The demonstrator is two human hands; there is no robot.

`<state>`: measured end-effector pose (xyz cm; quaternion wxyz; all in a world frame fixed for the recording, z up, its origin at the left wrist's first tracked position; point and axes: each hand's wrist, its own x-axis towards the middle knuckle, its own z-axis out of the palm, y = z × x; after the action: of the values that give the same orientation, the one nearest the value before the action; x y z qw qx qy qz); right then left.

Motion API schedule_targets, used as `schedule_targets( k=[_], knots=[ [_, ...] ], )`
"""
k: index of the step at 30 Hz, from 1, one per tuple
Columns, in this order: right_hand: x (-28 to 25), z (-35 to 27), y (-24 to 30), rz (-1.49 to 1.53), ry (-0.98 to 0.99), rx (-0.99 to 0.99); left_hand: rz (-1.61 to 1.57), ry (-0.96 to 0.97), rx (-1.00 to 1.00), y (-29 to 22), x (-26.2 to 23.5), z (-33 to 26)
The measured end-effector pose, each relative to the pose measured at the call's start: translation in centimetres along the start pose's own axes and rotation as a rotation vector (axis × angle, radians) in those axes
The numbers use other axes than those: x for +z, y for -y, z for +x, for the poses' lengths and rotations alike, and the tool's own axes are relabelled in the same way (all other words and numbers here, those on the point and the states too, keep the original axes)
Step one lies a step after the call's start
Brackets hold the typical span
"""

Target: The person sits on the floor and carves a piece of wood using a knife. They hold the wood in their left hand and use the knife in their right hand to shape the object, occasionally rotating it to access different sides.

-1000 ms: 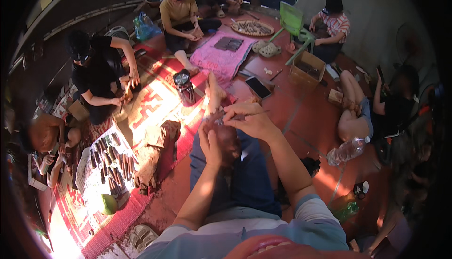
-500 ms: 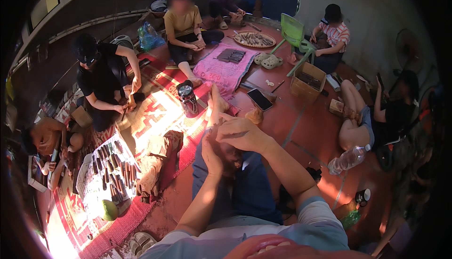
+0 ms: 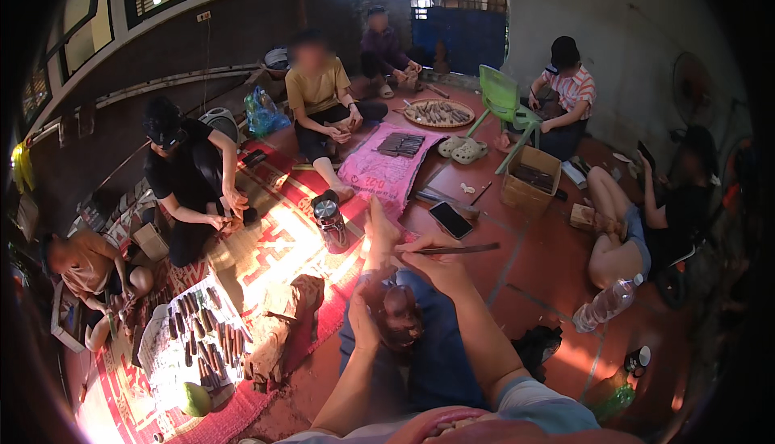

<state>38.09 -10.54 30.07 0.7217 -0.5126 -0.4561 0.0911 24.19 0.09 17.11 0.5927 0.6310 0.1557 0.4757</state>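
A dark brown, glossy carved wooden figure [image 3: 402, 313] with rounded lumps rests above my lap. My left hand [image 3: 366, 321] is closed around its left side, the fingers partly hidden behind it. Just above and right of the figure, my right hand [image 3: 436, 268] grips a thin dark stick-like tool [image 3: 475, 249]. The tool points out to the right, and its working end is too small to tell. My right hand and the figure look slightly apart. Beneath both hands are my blue trousers [image 3: 440, 355], with a bare foot [image 3: 379, 230] stretched ahead.
On the left, many carving tools [image 3: 208, 327] lie on a white cloth beside a green fruit [image 3: 194, 400]. A steel flask [image 3: 328, 222], phone [image 3: 450, 220], cardboard box [image 3: 529, 182] and plastic bottle [image 3: 607, 303] stand or lie around. Several people sit working nearby.
My right hand has drawn back from the carved figure, and the tool in it now shows plainly. More of the figure is uncovered. The view has tilted upward.
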Motion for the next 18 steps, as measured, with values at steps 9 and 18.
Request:
schedule_targets(
  k=[9,18],
  knots=[
    [-6.3,-6.1,-8.6,0.532,-0.903,0.265,0.395,0.366,-0.617,4.3,-14.3,-13.8],
    [-4.0,-4.5,-7.0,0.664,-0.803,0.230,-0.390,0.269,-1.039,1.4,-11.9,-7.9]
  ],
)
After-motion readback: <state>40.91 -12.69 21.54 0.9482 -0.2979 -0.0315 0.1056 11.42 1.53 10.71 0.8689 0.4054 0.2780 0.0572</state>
